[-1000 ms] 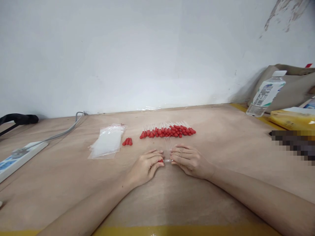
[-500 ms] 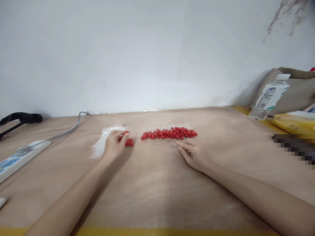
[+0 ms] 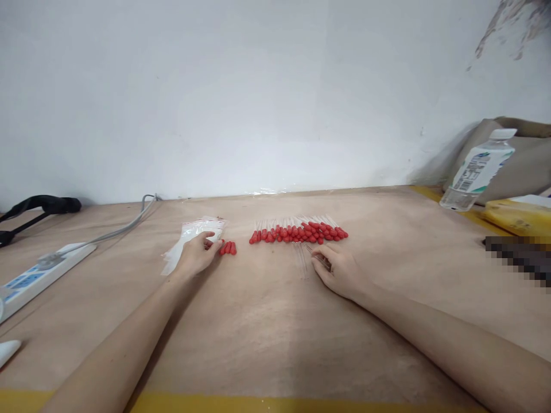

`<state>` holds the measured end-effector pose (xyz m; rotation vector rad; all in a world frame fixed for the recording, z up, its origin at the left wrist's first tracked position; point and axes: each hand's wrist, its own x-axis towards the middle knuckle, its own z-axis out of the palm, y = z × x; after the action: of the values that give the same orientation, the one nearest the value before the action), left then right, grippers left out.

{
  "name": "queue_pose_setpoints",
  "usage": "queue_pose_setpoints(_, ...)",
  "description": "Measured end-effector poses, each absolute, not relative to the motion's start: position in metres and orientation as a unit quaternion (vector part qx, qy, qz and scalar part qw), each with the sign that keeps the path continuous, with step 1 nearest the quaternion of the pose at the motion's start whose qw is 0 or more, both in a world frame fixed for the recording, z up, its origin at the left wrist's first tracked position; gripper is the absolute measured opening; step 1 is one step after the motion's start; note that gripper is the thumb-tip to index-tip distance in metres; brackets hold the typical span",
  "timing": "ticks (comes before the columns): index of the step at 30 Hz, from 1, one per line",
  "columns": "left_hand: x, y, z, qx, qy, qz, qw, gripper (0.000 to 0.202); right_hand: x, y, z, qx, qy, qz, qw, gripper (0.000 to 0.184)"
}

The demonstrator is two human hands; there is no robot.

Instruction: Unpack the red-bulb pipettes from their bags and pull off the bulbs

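Observation:
My left hand point(image 3: 196, 255) lies on the edge of a stack of clear zip bags point(image 3: 185, 244), its fingertips pinched at a small red rubber cap beside a little group of loose red caps point(image 3: 228, 248). My right hand point(image 3: 338, 269) rests on the table with fingers curled round a thin clear tube that points toward the far left. Several bare clear tubes point(image 3: 299, 259) lie just left of that hand. Behind them runs a row of several tubes fitted with red caps point(image 3: 301, 232).
A white power strip point(image 3: 41, 272) with a grey cable lies at the left, and a black strap point(image 3: 38, 205) sits at the far left. A water bottle point(image 3: 480, 169), a yellow pack point(image 3: 519, 215) and a tan bag stand at the right. The wall is close behind.
Both hands came apart from the middle of the table. The left went to the loose red caps by the bags. The right moved up to the bare tubes and curled round one.

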<state>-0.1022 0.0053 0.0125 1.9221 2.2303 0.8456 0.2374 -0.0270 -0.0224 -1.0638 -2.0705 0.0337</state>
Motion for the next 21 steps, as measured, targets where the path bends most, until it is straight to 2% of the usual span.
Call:
queue_pose_setpoints(8, -0.098, -0.001, 0.017, 0.639, 0.728, 0.248, -0.017, 0.040, 0.235, -0.030, -0.020, -0.406, -0.838, -0.006, 0.364, 0.020)
queue_pose_setpoints(13, -0.087, -0.003, 0.008, 0.668, 0.630, 0.347, -0.191, 0.031, 0.235, -0.033, -0.017, -0.405, -0.847, -0.002, 0.344, 0.031)
queue_pose_setpoints(15, -0.077, -0.006, 0.004, 0.692, 0.582, 0.363, -0.224, 0.027, 0.236, -0.034, -0.015, -0.407, -0.849, 0.007, 0.337, 0.033)
queue_pose_setpoints(21, -0.036, -0.020, -0.002, 0.783, 0.486, 0.331, -0.202, 0.021, 0.238, -0.034, -0.015, -0.391, -0.850, 0.005, 0.351, 0.030)
